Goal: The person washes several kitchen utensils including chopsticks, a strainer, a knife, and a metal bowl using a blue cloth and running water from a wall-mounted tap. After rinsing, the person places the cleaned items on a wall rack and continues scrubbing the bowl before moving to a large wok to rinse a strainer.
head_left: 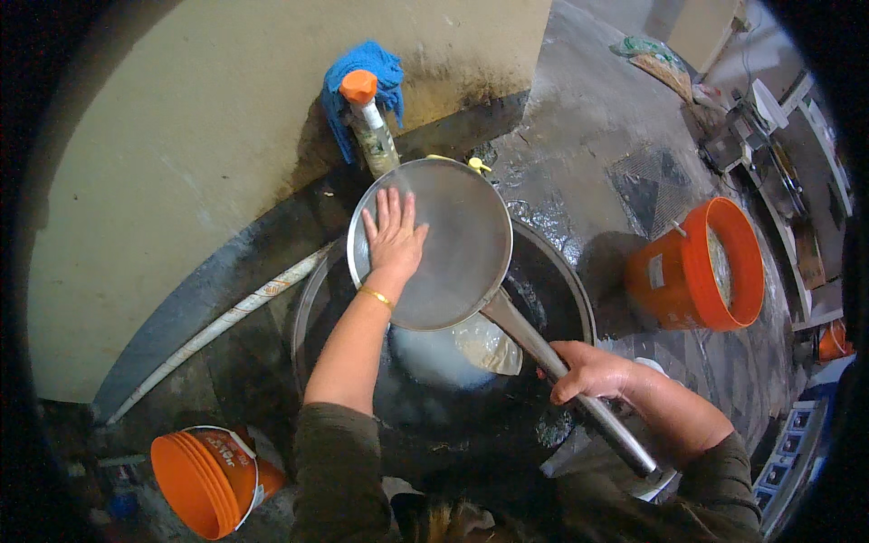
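Observation:
A large round strainer [466,244] with fine mesh, a metal rim and a long tubular handle is held over a wide round vat [586,303]. My left hand [395,242] lies flat on the left part of the mesh, fingers spread. The fingers of my right hand [593,372] wrap round the metal handle at the lower right. Beneath the strainer, inside the dark vat, a pale translucent piece [489,348] that looks like plastic shows next to a whitish patch. The strainer hides much of the vat's far side.
Orange buckets stand at the right [674,281] and lower left [195,480]. Behind the strainer rises a pipe [376,145] with an orange cap and a blue cloth [389,68]. A pale pole [217,330] slants beside the wall [208,118]. Shelving [815,195] lines the far right.

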Motion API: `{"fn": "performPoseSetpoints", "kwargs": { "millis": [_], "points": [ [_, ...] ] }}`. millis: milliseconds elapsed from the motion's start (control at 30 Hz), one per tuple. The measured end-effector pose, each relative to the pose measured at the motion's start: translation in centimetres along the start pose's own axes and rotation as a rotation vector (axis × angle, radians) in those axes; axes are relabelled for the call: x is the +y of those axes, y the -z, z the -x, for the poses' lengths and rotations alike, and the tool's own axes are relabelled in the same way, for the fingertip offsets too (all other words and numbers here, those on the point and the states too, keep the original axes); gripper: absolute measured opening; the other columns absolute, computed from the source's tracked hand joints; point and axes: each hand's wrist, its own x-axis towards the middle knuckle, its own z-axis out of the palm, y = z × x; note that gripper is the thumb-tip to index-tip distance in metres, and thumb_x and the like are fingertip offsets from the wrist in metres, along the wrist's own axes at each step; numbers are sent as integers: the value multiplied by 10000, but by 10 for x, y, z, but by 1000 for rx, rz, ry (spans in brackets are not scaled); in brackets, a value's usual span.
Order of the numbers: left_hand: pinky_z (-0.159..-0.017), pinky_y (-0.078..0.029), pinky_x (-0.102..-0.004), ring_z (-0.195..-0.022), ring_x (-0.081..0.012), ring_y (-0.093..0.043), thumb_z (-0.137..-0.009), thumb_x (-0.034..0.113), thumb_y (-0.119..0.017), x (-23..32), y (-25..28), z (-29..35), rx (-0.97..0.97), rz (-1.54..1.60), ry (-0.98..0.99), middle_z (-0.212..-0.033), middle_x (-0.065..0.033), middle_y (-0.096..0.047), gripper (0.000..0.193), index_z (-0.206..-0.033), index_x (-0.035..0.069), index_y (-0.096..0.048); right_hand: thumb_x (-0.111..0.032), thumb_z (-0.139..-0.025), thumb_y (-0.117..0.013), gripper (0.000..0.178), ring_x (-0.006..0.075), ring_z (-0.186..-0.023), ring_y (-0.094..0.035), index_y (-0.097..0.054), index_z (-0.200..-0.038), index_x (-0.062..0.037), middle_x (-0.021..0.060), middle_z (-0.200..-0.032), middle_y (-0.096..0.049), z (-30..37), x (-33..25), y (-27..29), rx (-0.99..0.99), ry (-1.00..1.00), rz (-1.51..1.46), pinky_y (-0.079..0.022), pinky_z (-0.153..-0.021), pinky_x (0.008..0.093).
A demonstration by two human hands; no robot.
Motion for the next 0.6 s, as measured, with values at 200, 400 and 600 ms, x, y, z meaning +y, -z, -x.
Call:
{"fn": "performPoseSetpoints", "kwargs": {
  "millis": [200, 400, 600],
  "points": [
    [-1094, -22, -537, -1397, -365, 2, -934, 447, -341, 77, -6, -25, 88, 558, -313, -1517, -175, -11, 700, -1460, 70, -74, -123, -597, -684, 463, 180, -792, -522, -524, -1003, 33, 80, -830, -562, -1, 1, -7, 29, 34, 46, -442, -709, 306],
    [-1113, -49, -506, -1409, -263, -55, -909, 475, -386, 57, -2, -17, -45, 304, -430, -1525, -83, -103, 675, -1457, 144, -174, -125, -587, -689, 423, 173, -781, -530, -543, -955, 24, 75, -821, -571, -3, 6, 0, 67, 48, 114, -442, -701, 312],
    [-1113, -61, -515, -1397, -252, -132, -917, 359, -434, -8, 5, -18, 0, 3, -160, -1507, -74, -184, 596, -1439, 140, -244, -134, -548, -711, 476, 183, -801, -540, -540, -970, 6, 79, -849, -565, -6, -1, 1, 118, 27, 89, -441, -746, 306]
  ]
}}
